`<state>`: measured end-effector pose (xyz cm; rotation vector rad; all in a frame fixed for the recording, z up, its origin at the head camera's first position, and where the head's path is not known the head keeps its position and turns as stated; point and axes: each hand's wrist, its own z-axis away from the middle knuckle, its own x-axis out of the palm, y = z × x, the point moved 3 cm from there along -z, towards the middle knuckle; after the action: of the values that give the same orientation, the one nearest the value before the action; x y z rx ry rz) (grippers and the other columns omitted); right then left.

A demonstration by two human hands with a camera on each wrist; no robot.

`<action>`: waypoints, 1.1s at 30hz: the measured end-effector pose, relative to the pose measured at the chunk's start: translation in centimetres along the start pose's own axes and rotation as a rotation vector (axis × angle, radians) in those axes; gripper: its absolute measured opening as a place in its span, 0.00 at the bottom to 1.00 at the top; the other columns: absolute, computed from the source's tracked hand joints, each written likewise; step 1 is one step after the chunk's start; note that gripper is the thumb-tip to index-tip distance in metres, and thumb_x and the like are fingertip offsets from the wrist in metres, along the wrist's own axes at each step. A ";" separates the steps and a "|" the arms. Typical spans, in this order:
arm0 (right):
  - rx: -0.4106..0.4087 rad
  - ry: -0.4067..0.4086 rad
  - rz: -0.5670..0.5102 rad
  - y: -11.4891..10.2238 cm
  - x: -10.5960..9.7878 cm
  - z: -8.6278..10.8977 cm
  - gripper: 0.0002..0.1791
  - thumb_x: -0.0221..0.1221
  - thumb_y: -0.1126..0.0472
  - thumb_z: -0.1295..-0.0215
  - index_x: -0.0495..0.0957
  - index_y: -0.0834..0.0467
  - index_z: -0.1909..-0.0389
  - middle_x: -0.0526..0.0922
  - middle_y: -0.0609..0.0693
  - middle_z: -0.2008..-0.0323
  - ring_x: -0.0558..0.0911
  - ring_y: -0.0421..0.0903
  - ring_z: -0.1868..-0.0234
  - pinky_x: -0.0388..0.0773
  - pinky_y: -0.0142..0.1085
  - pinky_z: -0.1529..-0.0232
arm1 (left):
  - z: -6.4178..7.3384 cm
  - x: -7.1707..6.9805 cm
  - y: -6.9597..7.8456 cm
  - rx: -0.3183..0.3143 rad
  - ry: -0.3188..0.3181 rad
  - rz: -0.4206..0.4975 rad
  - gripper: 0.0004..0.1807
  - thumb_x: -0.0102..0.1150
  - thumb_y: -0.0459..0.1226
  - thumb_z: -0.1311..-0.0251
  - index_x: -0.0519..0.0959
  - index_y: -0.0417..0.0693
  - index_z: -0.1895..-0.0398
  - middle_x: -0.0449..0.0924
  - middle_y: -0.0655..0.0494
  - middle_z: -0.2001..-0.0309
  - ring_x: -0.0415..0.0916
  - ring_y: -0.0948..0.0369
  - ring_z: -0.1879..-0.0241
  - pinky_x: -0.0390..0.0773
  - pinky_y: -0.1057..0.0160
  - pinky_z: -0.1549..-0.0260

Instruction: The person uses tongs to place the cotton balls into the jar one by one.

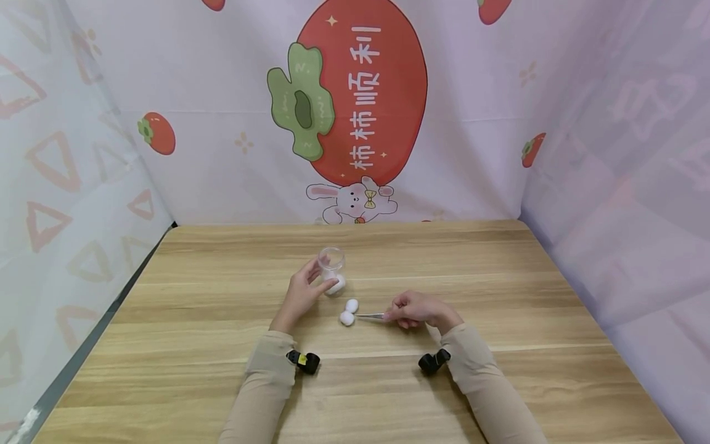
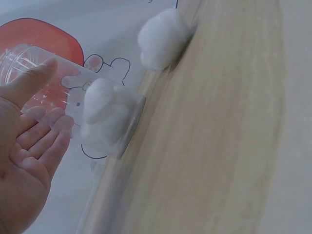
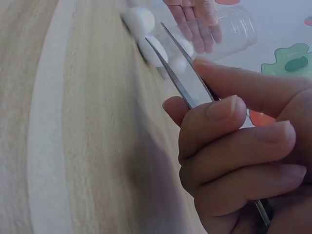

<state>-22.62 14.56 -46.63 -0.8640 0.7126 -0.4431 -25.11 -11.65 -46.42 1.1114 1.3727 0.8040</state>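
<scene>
A clear plastic jar stands upright on the table with white cotton balls at its bottom. My left hand holds the jar from the left, thumb on the near side and fingers around the back. Two loose cotton balls lie side by side on the wood, just in front of the jar. Metal tweezers are pinched between the thumb and fingers of my right hand. Their two tips are spread apart and point left, right at the nearer loose ball.
The wooden table reaches back to a printed curtain with persimmon pictures. More curtains hang along the left and right sides. A black wrist camera is strapped to the left sleeve, another black camera to the right one.
</scene>
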 end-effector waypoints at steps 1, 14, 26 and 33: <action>0.004 -0.001 0.005 0.0 0.0 0.0 0.16 0.61 0.54 0.36 0.72 0.57 0.81 0.69 0.42 0.89 0.61 0.35 0.88 0.58 0.25 0.85 | 0.0 0.0 0.0 0.001 -0.001 0.001 0.37 0.67 0.36 0.44 0.64 0.39 0.31 0.71 0.42 0.34 0.69 0.48 0.33 0.68 0.56 0.28; 0.028 0.004 0.002 -0.2 0.9 -0.9 0.16 0.61 0.54 0.37 0.73 0.56 0.82 0.69 0.42 0.89 0.61 0.35 0.88 0.58 0.24 0.86 | 0.0 0.0 0.0 -0.006 -0.003 0.001 0.37 0.67 0.37 0.44 0.64 0.40 0.31 0.72 0.43 0.34 0.69 0.49 0.33 0.68 0.56 0.28; -0.019 -0.002 -0.038 -0.8 1.3 -1.1 0.17 0.59 0.60 0.35 0.68 0.55 0.83 0.68 0.42 0.90 0.60 0.35 0.88 0.56 0.24 0.87 | 0.0 0.0 0.0 0.004 0.000 0.001 0.36 0.67 0.37 0.43 0.65 0.41 0.32 0.72 0.43 0.34 0.69 0.49 0.33 0.68 0.56 0.28; -0.037 0.008 -0.046 -0.6 1.5 -1.3 0.19 0.59 0.61 0.35 0.67 0.54 0.85 0.68 0.42 0.91 0.60 0.35 0.89 0.56 0.23 0.88 | 0.0 0.0 0.0 0.006 -0.001 -0.001 0.36 0.67 0.37 0.43 0.65 0.40 0.32 0.72 0.43 0.34 0.69 0.49 0.33 0.68 0.56 0.28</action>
<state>-22.56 12.59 -47.28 -0.9155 0.7112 -0.4757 -25.16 -11.67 -46.44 1.1156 1.3751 0.7988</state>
